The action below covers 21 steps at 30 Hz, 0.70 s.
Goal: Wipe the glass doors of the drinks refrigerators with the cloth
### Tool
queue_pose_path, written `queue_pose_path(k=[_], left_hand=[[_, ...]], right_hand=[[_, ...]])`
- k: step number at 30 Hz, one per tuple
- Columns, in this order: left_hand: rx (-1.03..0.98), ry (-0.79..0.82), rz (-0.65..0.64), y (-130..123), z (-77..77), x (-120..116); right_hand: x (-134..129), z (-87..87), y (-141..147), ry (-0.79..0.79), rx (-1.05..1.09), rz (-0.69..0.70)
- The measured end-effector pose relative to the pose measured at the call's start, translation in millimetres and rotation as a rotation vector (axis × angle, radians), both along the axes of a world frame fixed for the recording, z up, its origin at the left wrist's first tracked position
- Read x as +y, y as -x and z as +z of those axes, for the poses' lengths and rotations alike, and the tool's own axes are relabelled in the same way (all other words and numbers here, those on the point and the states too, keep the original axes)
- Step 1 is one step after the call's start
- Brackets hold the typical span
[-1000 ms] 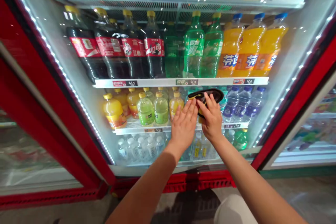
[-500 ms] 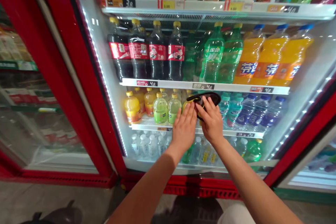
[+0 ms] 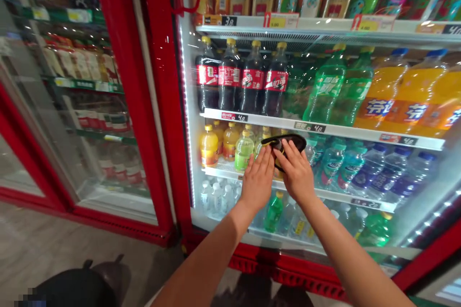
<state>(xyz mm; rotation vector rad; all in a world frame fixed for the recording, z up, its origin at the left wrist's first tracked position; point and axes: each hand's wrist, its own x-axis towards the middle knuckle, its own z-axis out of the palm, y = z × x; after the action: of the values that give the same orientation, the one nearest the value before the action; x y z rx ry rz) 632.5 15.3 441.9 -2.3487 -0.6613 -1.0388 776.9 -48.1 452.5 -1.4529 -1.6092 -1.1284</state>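
A flat black oval thing with a thin yellow edge (image 3: 299, 142) is up in front of the drinks fridge; its kind I cannot make out. My right hand (image 3: 296, 168) lies over its right part, fingers long on top and thumb on the near side, and grips it. My left hand (image 3: 258, 177) is stretched flat with its fingers side by side, fingertips against the thing's left end. Its thumb is hidden. Behind the hands, pale green juice bottles (image 3: 244, 149) and teal-labelled bottles (image 3: 330, 160) stand on a fridge shelf.
Cola bottles (image 3: 276, 79), green soda bottles (image 3: 326, 84) and orange soda bottles (image 3: 385, 88) fill the shelf above. Clear and green bottles (image 3: 274, 212) stand at the bottom. A red door frame (image 3: 158, 81) is on the left, with another glass-fronted fridge (image 3: 97, 84) beyond it.
The view has turned left, so the fridge shelves sit further right and more of the left fridge shows. Both hands keep nearly the same pose on the black oval thing.
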Motion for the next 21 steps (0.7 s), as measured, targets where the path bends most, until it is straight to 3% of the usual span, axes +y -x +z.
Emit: queue_pose_path(k=[2, 4, 6, 8, 10, 12, 15, 18, 21], left_hand=[[-0.037, -0.002, 0.011, 5, 16.2, 9], [-0.068, 0.005, 0.034, 17, 20.7, 19], [-0.087, 0.021, 0.066, 31, 9.8, 25], [-0.078, 0.04, 0.094, 40, -10.4, 25], [-0.045, 0.057, 0.1, 43, -27.9, 20], [-0.012, 0.064, 0.078, 40, -32.2, 15], [-0.023, 0.053, 0.04, 36, -10.0, 19], [-0.1, 0.056, 0.051, 46, 21.5, 36], [-0.175, 0.079, 0.093, 70, 25.2, 52]], right_hand=[[15, 14.0, 14, -0.033, 0.041, -0.004], [32, 18.1, 34, -0.046, 0.057, -0.007], [43, 9.9, 51, -0.025, 0.034, -0.006], [43, -5.4, 58, 0.031, -0.02, 0.002], [34, -17.9, 54, 0.092, -0.069, 0.017], [25, -18.9, 44, 0.111, -0.084, 0.034], [27, 3.7, 37, 0.067, -0.061, 0.05], [51, 32.6, 57, 0.013, -0.019, 0.057], [78, 37.0, 90, 0.0, -0.011, 0.069]])
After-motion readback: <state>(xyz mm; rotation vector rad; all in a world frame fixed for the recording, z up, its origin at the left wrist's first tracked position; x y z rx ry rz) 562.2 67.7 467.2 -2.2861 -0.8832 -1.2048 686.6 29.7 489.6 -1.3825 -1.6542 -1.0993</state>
